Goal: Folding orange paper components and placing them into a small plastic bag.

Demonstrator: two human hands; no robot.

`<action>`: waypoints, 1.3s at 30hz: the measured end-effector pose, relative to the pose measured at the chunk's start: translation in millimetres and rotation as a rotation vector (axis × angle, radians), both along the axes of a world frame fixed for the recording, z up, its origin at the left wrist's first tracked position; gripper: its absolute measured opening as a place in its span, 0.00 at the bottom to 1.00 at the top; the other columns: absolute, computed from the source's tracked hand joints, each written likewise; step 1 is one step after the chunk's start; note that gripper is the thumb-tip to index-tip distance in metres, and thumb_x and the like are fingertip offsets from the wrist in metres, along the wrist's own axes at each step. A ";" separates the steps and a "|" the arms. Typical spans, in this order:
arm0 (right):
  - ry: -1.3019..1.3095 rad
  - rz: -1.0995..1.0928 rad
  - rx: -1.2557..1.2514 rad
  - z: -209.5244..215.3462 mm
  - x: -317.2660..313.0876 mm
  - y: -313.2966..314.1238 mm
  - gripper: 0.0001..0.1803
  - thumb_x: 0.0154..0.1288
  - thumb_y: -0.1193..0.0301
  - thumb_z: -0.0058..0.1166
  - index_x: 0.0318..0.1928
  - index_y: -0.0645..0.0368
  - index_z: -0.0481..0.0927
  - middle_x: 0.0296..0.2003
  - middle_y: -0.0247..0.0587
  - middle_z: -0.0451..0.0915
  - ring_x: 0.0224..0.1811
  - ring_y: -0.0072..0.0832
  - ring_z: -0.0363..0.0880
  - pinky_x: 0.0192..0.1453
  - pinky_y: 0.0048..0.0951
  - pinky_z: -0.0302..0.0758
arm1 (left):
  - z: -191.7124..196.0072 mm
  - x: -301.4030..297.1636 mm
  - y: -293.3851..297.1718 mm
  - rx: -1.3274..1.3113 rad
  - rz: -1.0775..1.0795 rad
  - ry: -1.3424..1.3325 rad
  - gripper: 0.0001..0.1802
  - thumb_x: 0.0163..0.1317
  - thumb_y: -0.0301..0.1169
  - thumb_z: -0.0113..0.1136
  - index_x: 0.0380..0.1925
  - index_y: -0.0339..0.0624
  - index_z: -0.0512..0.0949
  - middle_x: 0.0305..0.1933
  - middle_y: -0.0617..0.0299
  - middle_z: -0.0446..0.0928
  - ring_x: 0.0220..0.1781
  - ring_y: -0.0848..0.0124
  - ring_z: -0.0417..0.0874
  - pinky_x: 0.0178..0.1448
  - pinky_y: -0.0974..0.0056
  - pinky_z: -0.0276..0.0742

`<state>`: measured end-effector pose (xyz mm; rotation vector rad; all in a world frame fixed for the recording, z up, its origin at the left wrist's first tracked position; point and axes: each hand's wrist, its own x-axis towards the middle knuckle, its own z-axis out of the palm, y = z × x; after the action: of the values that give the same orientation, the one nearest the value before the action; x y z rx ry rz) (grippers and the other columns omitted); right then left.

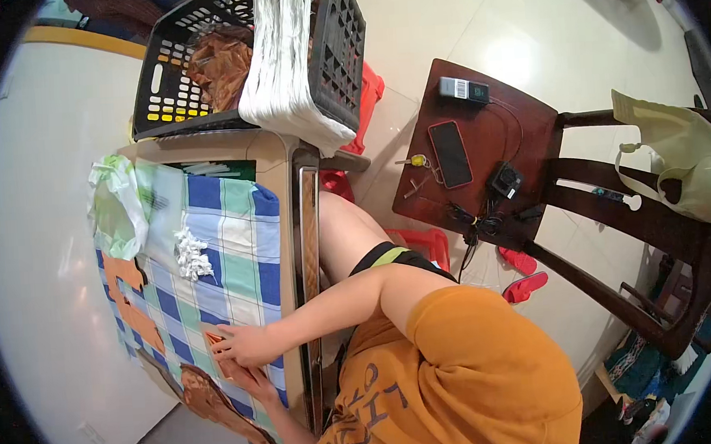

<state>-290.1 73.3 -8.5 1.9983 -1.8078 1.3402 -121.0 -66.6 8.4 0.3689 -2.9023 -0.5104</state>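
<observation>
At the near edge of a table covered with a blue, green and white checked cloth, both my hands work close together. My right hand lies over a small folded orange-brown piece, its fingers bent on it. Just below, my left hand grips the same piece from the other side; its fingers are partly hidden. I cannot tell whether the piece is paper or thin sheet. More flat orange-brown pieces lie farther across the cloth, and a shiny brown plastic bag is beside my left hand.
A pile of short white strips sits by a clear plastic bag and a white-green bag. A black crate holds a brown bag, with a white cord bundle over its side. A wooden chair carries a phone.
</observation>
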 end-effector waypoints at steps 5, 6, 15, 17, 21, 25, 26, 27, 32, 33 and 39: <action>-0.045 -0.031 0.005 6.1 -1.1 -17.3 0.13 0.51 0.65 0.58 0.37 0.53 0.86 0.61 0.37 0.72 0.71 0.33 0.59 0.68 0.60 0.52 | -11.4 -3.8 -0.1 0.215 0.088 0.157 0.31 0.75 0.43 0.43 0.70 0.37 0.54 0.72 0.51 0.56 0.70 0.60 0.60 0.70 0.58 0.57; -0.054 -0.071 -0.013 6.5 0.2 -21.1 0.12 0.51 0.65 0.57 0.37 0.53 0.85 0.59 0.37 0.73 0.70 0.31 0.60 0.67 0.58 0.54 | -12.7 -4.6 -2.6 0.193 0.110 0.220 0.29 0.74 0.42 0.44 0.69 0.38 0.57 0.66 0.53 0.65 0.63 0.62 0.71 0.63 0.60 0.68; 0.058 0.062 0.127 9.9 -46.5 36.2 0.18 0.57 0.70 0.50 0.49 0.53 0.79 0.63 0.36 0.72 0.70 0.29 0.64 0.66 0.50 0.61 | 7.0 -0.8 0.9 0.412 0.393 0.032 0.29 0.74 0.48 0.38 0.61 0.36 0.65 0.45 0.55 0.75 0.43 0.64 0.76 0.47 0.60 0.73; 0.178 0.164 0.201 22.4 -50.6 44.4 0.21 0.58 0.71 0.49 0.54 0.54 0.77 0.65 0.37 0.69 0.70 0.30 0.63 0.69 0.52 0.60 | -3.7 1.4 -3.8 0.337 0.296 0.083 0.28 0.74 0.47 0.37 0.62 0.37 0.66 0.60 0.48 0.72 0.64 0.57 0.70 0.67 0.54 0.64; 0.287 0.346 0.366 41.6 -49.3 43.1 0.26 0.57 0.73 0.48 0.59 0.54 0.74 0.67 0.37 0.67 0.72 0.31 0.61 0.72 0.54 0.56 | 11.9 -6.2 6.9 -0.037 0.193 0.166 0.28 0.72 0.42 0.39 0.66 0.38 0.64 0.67 0.47 0.66 0.70 0.51 0.64 0.70 0.47 0.57; 0.397 0.475 0.450 60.9 -49.7 30.9 0.30 0.55 0.75 0.48 0.62 0.51 0.72 0.67 0.36 0.66 0.72 0.32 0.60 0.74 0.55 0.52 | 3.9 -1.7 8.2 0.027 0.221 0.193 0.26 0.72 0.40 0.39 0.66 0.39 0.65 0.68 0.47 0.65 0.72 0.51 0.62 0.72 0.46 0.52; 0.444 0.492 0.462 62.9 -47.8 27.2 0.32 0.54 0.76 0.48 0.63 0.50 0.72 0.68 0.35 0.66 0.72 0.32 0.60 0.75 0.54 0.52 | 4.5 -1.1 8.2 0.033 0.238 0.187 0.26 0.72 0.40 0.39 0.66 0.39 0.65 0.68 0.47 0.65 0.72 0.51 0.62 0.72 0.46 0.52; 0.497 0.495 0.448 60.6 -45.7 21.3 0.33 0.53 0.74 0.50 0.64 0.50 0.71 0.67 0.34 0.67 0.72 0.31 0.60 0.76 0.53 0.51 | 5.8 -1.0 7.9 0.035 0.226 0.180 0.26 0.73 0.40 0.39 0.66 0.39 0.65 0.69 0.47 0.65 0.72 0.51 0.62 0.72 0.47 0.51; 0.525 0.542 0.358 50.0 -32.0 -1.3 0.27 0.53 0.72 0.52 0.57 0.53 0.78 0.65 0.36 0.70 0.70 0.30 0.62 0.77 0.52 0.48 | -0.9 -2.4 0.4 0.134 0.208 0.229 0.25 0.73 0.40 0.38 0.65 0.40 0.66 0.70 0.48 0.64 0.72 0.50 0.61 0.72 0.46 0.51; 0.473 0.537 0.322 47.2 -28.7 -2.6 0.26 0.53 0.72 0.51 0.56 0.53 0.79 0.64 0.37 0.70 0.70 0.30 0.62 0.77 0.52 0.48 | -1.8 -2.9 0.1 0.140 0.203 0.223 0.25 0.73 0.40 0.38 0.65 0.40 0.66 0.70 0.48 0.64 0.72 0.50 0.61 0.72 0.46 0.51; 0.352 0.598 0.350 64.6 -29.8 4.6 0.26 0.52 0.75 0.52 0.55 0.54 0.80 0.65 0.39 0.69 0.70 0.32 0.62 0.76 0.54 0.49 | 1.8 0.1 0.0 0.168 0.205 0.234 0.26 0.73 0.40 0.38 0.66 0.40 0.65 0.70 0.48 0.62 0.73 0.51 0.60 0.73 0.45 0.50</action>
<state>-319.9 77.9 56.1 2.8973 -1.4095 0.7103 -120.9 -66.6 10.2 0.5803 -2.5692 -0.7121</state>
